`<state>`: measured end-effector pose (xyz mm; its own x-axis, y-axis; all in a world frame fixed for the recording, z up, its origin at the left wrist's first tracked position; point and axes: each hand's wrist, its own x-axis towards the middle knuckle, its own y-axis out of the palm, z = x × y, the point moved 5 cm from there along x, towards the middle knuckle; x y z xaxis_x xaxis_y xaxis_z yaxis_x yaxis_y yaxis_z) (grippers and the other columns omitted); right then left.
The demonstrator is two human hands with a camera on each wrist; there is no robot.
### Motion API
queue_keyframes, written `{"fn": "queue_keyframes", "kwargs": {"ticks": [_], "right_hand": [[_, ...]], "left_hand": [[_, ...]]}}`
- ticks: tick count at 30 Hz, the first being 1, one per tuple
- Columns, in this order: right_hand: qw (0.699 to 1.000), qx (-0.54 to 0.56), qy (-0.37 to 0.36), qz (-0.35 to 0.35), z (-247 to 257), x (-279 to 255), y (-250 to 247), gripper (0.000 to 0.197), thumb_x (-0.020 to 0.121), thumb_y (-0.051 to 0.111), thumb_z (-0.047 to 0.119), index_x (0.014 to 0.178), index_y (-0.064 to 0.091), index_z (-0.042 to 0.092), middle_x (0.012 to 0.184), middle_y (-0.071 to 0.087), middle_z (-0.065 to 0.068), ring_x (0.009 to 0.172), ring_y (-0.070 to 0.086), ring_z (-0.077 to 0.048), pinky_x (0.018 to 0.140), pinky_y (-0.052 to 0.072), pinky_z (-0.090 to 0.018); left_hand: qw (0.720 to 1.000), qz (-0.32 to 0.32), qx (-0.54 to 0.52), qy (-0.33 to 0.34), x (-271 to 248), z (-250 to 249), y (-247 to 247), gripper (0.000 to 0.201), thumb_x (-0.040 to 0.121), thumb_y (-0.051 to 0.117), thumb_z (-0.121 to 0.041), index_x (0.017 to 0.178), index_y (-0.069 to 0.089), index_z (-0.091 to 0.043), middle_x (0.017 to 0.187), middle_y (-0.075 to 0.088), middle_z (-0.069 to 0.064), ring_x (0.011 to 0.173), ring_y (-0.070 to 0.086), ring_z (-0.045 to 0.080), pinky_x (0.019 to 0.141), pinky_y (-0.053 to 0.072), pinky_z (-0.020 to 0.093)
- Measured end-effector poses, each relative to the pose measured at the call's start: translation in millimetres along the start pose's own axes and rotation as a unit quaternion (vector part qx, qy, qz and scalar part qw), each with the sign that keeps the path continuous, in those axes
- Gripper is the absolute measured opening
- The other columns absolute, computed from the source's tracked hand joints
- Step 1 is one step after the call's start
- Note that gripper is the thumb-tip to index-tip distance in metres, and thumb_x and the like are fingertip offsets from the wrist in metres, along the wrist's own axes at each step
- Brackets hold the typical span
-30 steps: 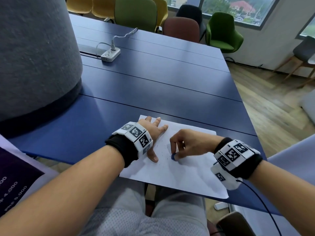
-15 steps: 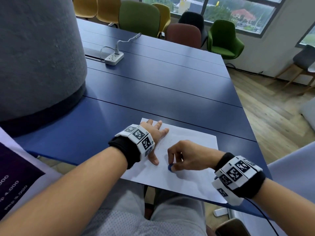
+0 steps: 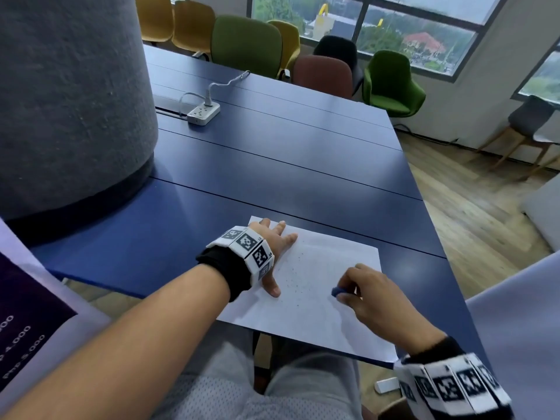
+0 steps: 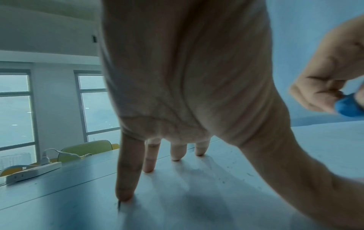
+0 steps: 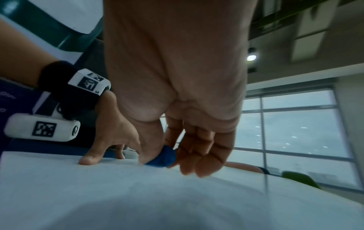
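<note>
A white sheet of paper (image 3: 318,316) lies at the near edge of the blue table (image 3: 272,177), with small dark crumbs scattered on it. My left hand (image 3: 274,247) lies flat on the sheet's left part, fingers spread and straight, thumb tip down; the left wrist view shows its fingertips (image 4: 124,194) pressing the paper (image 4: 197,202). My right hand (image 3: 366,295) pinches a small blue eraser (image 3: 336,291) between thumb and fingers, just over the sheet's right half. In the right wrist view the eraser (image 5: 164,158) sits at or just above the paper (image 5: 138,194). The eraser (image 4: 348,107) also shows in the left wrist view.
A big grey felt-covered column (image 3: 69,101) stands on the table's left. A white power strip (image 3: 203,112) with a cable lies far back. Chairs (image 3: 391,83) line the far side. A wooden floor (image 3: 472,207) is to the right. A purple printed sheet (image 3: 24,322) is near left.
My right hand with the eraser has moved right across the paper, away from the left hand. More dark crumbs show on the sheet. The left hand has stayed pressing the paper.
</note>
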<state>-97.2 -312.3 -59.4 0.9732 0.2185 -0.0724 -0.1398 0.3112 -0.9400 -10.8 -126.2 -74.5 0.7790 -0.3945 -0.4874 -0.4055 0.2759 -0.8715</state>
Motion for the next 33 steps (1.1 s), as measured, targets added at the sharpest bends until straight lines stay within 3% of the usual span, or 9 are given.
{"fn": "queue_keyframes", "kwargs": {"ticks": [3, 7, 11, 14, 19, 21, 24, 29, 33], "right_hand": [[0.999, 0.015, 0.019, -0.036, -9, -28, 16, 0.008, 0.088, 0.064, 0.029, 0.088, 0.056, 0.028, 0.097, 0.053, 0.015, 0.088, 0.054, -0.009, 0.075, 0.05, -0.03], [0.992, 0.038, 0.019, -0.117, -12, -45, 30, 0.023, 0.079, 0.072, 0.016, 0.081, 0.053, 0.029, 0.097, 0.058, 0.017, 0.084, 0.057, -0.011, 0.073, 0.051, -0.035], [0.982, 0.078, 0.034, -0.169, -12, -51, 34, 0.031, 0.076, 0.076, 0.014, 0.079, 0.051, 0.033, 0.1, 0.062, 0.02, 0.09, 0.059, -0.008, 0.078, 0.051, -0.038], [0.978, 0.097, 0.037, -0.181, -12, -53, 35, 0.036, 0.076, 0.076, 0.015, 0.078, 0.048, 0.038, 0.101, 0.062, 0.021, 0.092, 0.06, -0.007, 0.081, 0.051, -0.039], [0.972, 0.127, 0.052, -0.193, -14, -56, 36, 0.043, 0.074, 0.077, 0.013, 0.074, 0.045, 0.042, 0.1, 0.06, 0.025, 0.091, 0.061, -0.004, 0.083, 0.05, -0.039], [0.97, 0.14, 0.058, -0.191, -15, -57, 38, 0.043, 0.072, 0.077, 0.009, 0.076, 0.048, 0.041, 0.098, 0.058, 0.029, 0.091, 0.061, -0.004, 0.083, 0.051, -0.04], [0.968, 0.156, 0.062, -0.189, -14, -57, 39, 0.045, 0.072, 0.075, 0.002, 0.082, 0.053, 0.04, 0.097, 0.058, 0.03, 0.091, 0.063, -0.006, 0.083, 0.053, -0.041], [0.963, 0.169, 0.065, -0.198, -16, -57, 40, 0.037, 0.074, 0.078, 0.011, 0.077, 0.054, 0.038, 0.098, 0.054, 0.037, 0.092, 0.061, -0.002, 0.086, 0.052, -0.041], [0.958, 0.192, 0.064, -0.203, -20, -56, 44, 0.031, 0.075, 0.078, 0.013, 0.078, 0.057, 0.034, 0.099, 0.056, 0.036, 0.095, 0.063, -0.003, 0.086, 0.053, -0.042]], "left_hand": [[1.0, 0.012, -0.009, 0.0, -3, 0, -1, 0.133, 0.06, 0.083, -0.062, 0.156, -0.003, -0.03, 0.164, -0.011, 0.0, 0.15, -0.002, 0.033, 0.117, 0.017, 0.051], [1.0, 0.017, -0.021, 0.007, -8, 3, 0, 0.12, 0.066, 0.081, -0.059, 0.155, 0.006, -0.028, 0.165, -0.005, -0.003, 0.15, 0.008, 0.031, 0.114, 0.024, 0.054], [0.999, -0.005, -0.038, 0.023, -14, 13, 2, 0.081, 0.088, 0.068, -0.034, 0.152, 0.021, -0.024, 0.165, 0.003, 0.0, 0.148, 0.018, 0.027, 0.112, 0.031, 0.055], [0.997, -0.036, -0.065, 0.017, -22, 11, 8, 0.065, 0.1, 0.05, -0.023, 0.155, 0.016, -0.014, 0.164, -0.003, 0.009, 0.15, 0.005, 0.03, 0.119, 0.019, 0.051], [0.991, -0.066, -0.095, 0.06, -37, -60, 35, 0.083, 0.096, 0.024, -0.064, 0.156, -0.008, -0.016, 0.159, -0.026, 0.007, 0.147, -0.023, 0.026, 0.12, -0.007, 0.05], [0.985, -0.095, -0.098, 0.108, -39, -98, 48, 0.101, 0.074, -0.007, -0.08, 0.155, -0.012, -0.02, 0.159, -0.027, 0.005, 0.144, -0.029, 0.023, 0.117, -0.016, 0.05], [0.978, -0.117, -0.096, 0.141, -35, -128, 68, 0.116, 0.056, -0.031, -0.08, 0.154, -0.015, -0.02, 0.158, -0.029, -0.002, 0.142, -0.035, 0.02, 0.111, -0.025, 0.054], [0.981, -0.132, -0.107, 0.09, -35, -101, 75, 0.111, 0.056, -0.038, -0.077, 0.153, -0.016, -0.028, 0.156, -0.031, -0.01, 0.144, -0.031, 0.018, 0.109, -0.027, 0.048], [0.979, -0.1, -0.154, -0.089, -43, -31, 73, 0.077, 0.093, -0.001, -0.065, 0.153, -0.018, -0.019, 0.154, -0.034, -0.006, 0.144, -0.03, 0.019, 0.113, -0.022, 0.052]]}}
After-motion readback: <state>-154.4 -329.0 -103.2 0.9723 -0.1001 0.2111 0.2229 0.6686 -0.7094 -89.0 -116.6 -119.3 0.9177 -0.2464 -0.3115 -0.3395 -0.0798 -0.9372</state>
